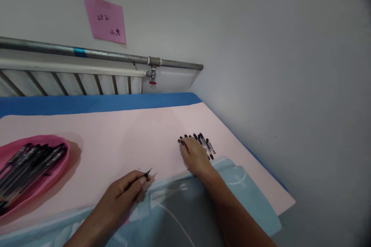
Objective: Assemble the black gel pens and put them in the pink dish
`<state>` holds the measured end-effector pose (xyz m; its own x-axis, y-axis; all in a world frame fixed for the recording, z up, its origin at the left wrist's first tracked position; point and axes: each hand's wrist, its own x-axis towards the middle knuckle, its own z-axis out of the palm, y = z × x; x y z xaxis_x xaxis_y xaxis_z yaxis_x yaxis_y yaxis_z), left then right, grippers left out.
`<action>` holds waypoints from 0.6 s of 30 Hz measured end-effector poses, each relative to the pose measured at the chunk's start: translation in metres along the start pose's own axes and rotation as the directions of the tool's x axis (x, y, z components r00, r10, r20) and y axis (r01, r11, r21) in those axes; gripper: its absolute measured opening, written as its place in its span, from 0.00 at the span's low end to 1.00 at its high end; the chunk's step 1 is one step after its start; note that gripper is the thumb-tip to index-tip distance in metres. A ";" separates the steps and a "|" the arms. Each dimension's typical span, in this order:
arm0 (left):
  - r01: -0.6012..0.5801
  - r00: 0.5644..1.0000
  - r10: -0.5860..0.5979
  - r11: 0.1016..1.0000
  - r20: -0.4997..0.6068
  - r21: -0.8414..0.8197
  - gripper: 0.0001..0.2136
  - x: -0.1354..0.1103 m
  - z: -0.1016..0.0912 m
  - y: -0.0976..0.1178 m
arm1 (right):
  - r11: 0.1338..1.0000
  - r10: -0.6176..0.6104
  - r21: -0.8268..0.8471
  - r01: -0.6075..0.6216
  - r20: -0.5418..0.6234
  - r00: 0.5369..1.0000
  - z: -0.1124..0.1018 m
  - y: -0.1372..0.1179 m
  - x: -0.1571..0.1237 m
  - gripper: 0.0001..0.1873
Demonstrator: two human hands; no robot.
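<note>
My left hand [124, 193] is closed in a pinch round a thin black pen refill [146, 174], its tip pointing up and right just above the pink table cover [130, 135]. Farther right, my right hand [194, 156] rests palm down on a loose row of several black pens [204, 144] lying side by side; its fingers curl over the left end of the row, and what they grip is hidden. A pink oval tray [43, 185] at the left edge holds several more black pens.
A light blue printed area [249, 189] covers the near edge of the table under my forearms. Beyond the blue strip [101, 102] at the table's far edge stand a radiator [72, 83], a metal pipe [116, 56] and a pink wall note [106, 19]. A grey wall closes the right side.
</note>
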<state>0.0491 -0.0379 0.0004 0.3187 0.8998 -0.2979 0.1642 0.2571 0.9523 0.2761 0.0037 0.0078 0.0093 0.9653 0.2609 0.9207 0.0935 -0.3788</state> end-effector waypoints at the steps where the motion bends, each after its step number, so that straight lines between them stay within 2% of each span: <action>1: -0.005 1.000 0.005 1.000 0.003 0.002 0.16 0.000 0.000 0.001 | 0.995 0.022 -0.098 -0.017 0.058 0.998 -0.001 0.004 0.001 0.10; 4: -0.007 1.000 0.007 1.000 0.025 -0.007 0.15 -0.001 -0.001 0.002 | 0.960 0.077 -0.280 -0.021 0.189 0.979 -0.001 0.006 -0.002 0.10; 8: 0.006 0.999 -0.004 0.999 0.041 -0.040 0.16 0.001 -0.003 -0.001 | 0.932 0.131 -0.362 -0.025 0.270 0.954 -0.002 -0.003 -0.005 0.12; 14: -0.001 0.998 0.004 0.999 0.060 -0.037 0.15 0.002 -0.003 -0.002 | 0.931 0.141 -0.365 -0.011 0.332 0.933 -0.003 -0.008 -0.007 0.14; 18: -0.011 0.997 0.014 0.999 0.078 -0.032 0.15 0.000 -0.003 0.001 | 0.968 0.050 -0.246 0.047 0.374 0.926 0.002 -0.004 -0.010 0.12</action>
<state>0.0465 -0.0361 0.0018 0.3927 0.8731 -0.2889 0.1307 0.2580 0.9573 0.2718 -0.0055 0.0043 -0.0913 0.9898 -0.1095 0.9878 0.0760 -0.1359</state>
